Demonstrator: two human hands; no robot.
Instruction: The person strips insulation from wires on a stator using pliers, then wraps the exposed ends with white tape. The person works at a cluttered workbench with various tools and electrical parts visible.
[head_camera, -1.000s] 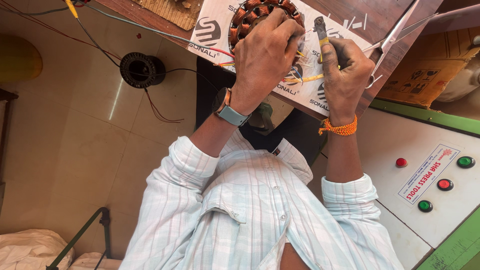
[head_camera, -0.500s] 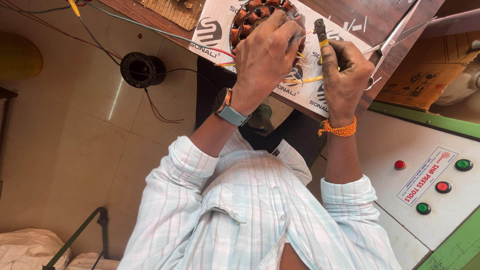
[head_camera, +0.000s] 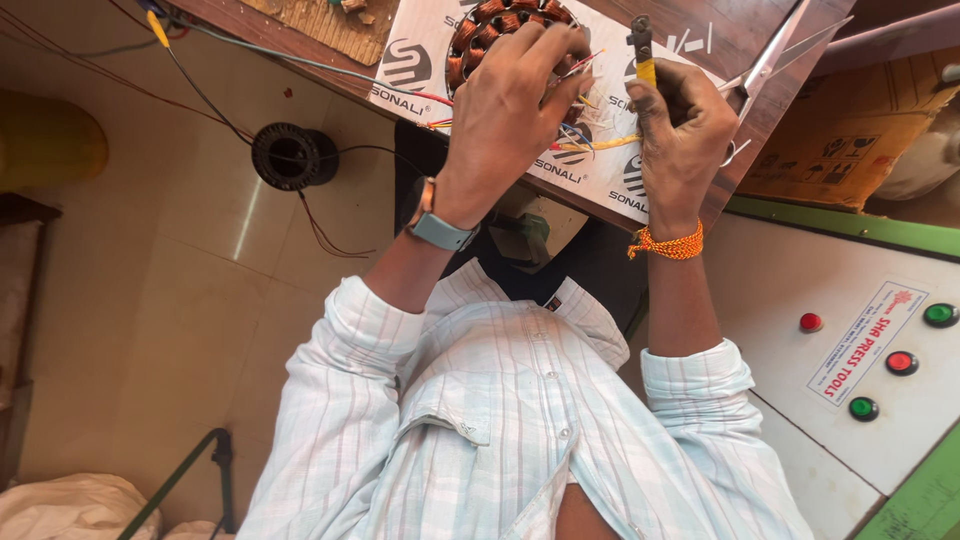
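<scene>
Stator (head_camera: 490, 30) w/ copper coils: left hand (head_camera: 515, 110) pinching its wires, right hand (head_camera: 685, 130) gripping pliers (head_camera: 642, 50).

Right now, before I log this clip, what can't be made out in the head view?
- Motor stator: its top is cut off by the frame's upper edge and the left hand covers its right side.
- Left fingertips' grip on the thin wires: hidden by the hand's back.
- Yellow-handled tool in the right hand: handle buried in the fist, tip too small to identify.
- Scissors: handles partly behind the right hand.
</scene>
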